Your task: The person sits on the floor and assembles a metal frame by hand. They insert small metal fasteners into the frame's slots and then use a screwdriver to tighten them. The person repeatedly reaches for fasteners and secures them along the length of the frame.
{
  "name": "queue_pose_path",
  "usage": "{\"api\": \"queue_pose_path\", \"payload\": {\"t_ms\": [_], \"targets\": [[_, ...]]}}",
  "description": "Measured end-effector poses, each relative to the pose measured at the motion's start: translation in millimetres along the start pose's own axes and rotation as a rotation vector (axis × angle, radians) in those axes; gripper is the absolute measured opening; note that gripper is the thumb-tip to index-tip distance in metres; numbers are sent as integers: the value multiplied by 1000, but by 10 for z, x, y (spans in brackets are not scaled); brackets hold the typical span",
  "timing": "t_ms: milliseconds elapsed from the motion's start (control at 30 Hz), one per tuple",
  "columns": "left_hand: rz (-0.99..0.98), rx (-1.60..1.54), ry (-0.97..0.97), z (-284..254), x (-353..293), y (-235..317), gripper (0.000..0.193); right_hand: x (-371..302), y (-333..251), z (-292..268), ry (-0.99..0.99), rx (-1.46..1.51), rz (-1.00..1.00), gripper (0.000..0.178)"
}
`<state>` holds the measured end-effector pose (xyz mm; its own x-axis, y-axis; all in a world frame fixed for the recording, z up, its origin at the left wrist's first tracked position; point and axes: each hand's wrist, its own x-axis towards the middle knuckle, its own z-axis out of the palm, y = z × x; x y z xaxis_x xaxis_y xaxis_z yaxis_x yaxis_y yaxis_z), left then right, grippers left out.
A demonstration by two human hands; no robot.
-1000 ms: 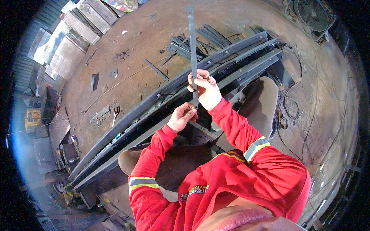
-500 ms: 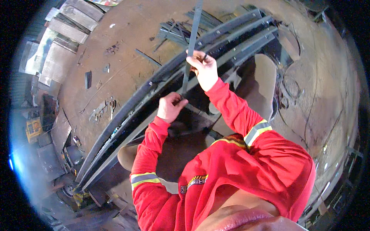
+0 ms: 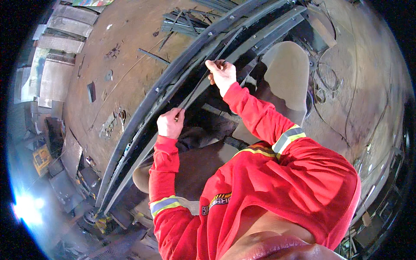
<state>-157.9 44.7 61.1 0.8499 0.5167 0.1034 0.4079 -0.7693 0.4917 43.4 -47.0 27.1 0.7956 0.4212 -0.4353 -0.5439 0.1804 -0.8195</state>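
A long, narrow, dark flat strip (image 3: 196,91) runs between my two hands, seen nearly edge-on. My left hand (image 3: 170,125) pinches its near end between thumb and fingers. Farther along, my right hand (image 3: 222,75) grips the strip with curled fingers. The strip's far part reaches up and right past that hand, over the dark gap of a long curved metal frame (image 3: 182,62). Bolts dot the outer rail of this frame, which sweeps from lower left to upper right. Whether the strip touches the frame, I cannot tell.
A heap of dark strips (image 3: 184,25) lies beyond the frame, with a single strip (image 3: 154,56) nearer. Scissors (image 3: 122,118) rest on the brown floor. Flat panels (image 3: 56,80) and a yellow box (image 3: 42,159) stand left. Looped cable (image 3: 328,78) lies right. A bright light (image 3: 28,210) glares lower left.
The strip has swung down from pointing steeply away to lying slanted along the frame. My left hand has moved left and slightly nearer. A bright glare has grown at the lower left.
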Motion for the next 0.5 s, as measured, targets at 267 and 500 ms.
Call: {"api": "queue_pose_path", "payload": {"t_ms": [267, 500], "targets": [[-242, -304, -119, -7, -23, -220, 16, 0, 84, 7, -18, -57, 10, 30], [-276, -370, -235, 0, 35, -236, 19, 13, 92, -12, 1, -47, -8, 35]]}}
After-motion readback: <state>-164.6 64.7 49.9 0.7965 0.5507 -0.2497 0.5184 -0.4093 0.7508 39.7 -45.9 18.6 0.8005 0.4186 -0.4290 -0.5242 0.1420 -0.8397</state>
